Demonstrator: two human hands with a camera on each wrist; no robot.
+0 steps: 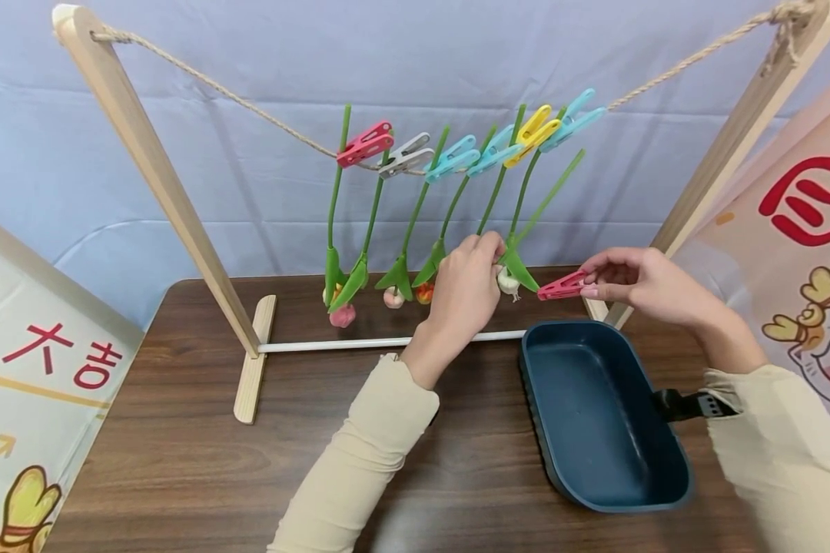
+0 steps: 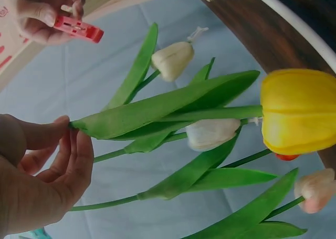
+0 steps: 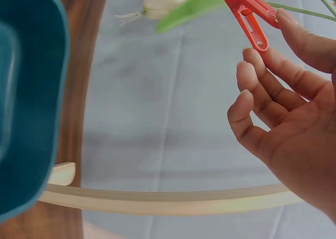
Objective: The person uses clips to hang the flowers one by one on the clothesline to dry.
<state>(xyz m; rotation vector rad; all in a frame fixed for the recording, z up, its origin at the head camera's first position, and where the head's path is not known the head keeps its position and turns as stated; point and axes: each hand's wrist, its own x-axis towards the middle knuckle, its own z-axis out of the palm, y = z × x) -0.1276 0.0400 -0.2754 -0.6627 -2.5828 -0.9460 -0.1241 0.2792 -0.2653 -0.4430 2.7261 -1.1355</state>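
My left hand pinches a yellow tulip between thumb and fingertips, just where its green leaves begin. In the head view that hand covers the bloom, and an unclipped stem slants up to the right from beside it. My right hand holds a red clothespin by its handle end, with thumb and index finger. Its tip points left toward a tulip leaf. Several other artificial tulips hang upside down on a rope, among them a white one beside my left fingers.
Red, grey, blue and yellow clothespins grip the stems on the rope, such as the yellow clothespin. A wooden frame carries the rope, with a white bar low between its posts. A dark blue pan stands front right on the table.
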